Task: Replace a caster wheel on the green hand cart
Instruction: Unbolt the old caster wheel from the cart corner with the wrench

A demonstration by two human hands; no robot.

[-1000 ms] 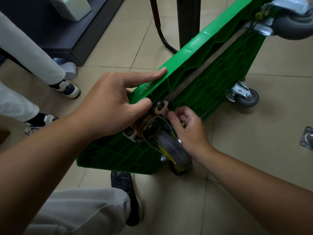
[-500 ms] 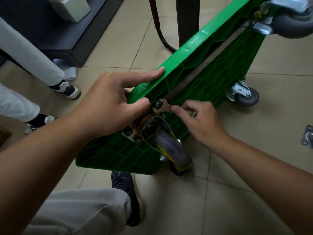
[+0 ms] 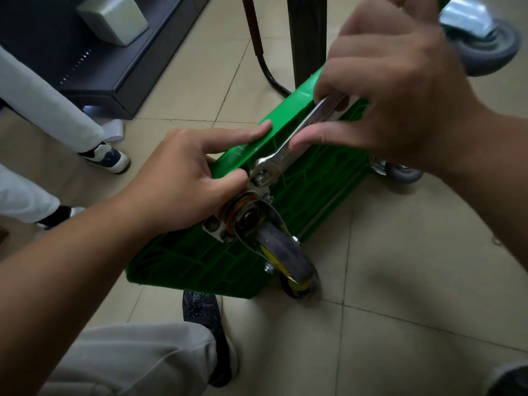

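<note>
The green hand cart (image 3: 303, 190) stands tilted on its edge, underside facing me. A caster wheel (image 3: 281, 252) with a grey tyre and yellow hub hangs from its metal plate at the near corner. My left hand (image 3: 188, 178) grips the cart's edge beside that plate, index finger straight along the rim and thumb against the plate. My right hand (image 3: 394, 90) holds the handle of a silver wrench (image 3: 288, 147). The wrench's open jaw sits on a bolt (image 3: 261, 178) at the top of the caster plate.
Two more casters show, one at the top right (image 3: 485, 44) and one at the far low corner (image 3: 403, 171). A dark post (image 3: 307, 38) and a curved bar rise behind the cart. Another person's legs and shoes (image 3: 108, 157) stand left. My shoe (image 3: 205, 312) is below the cart.
My right hand left the bolt by the caster, and now holds a wrench by its handle with the jaw set on that bolt. My left hand stays on the cart's edge.
</note>
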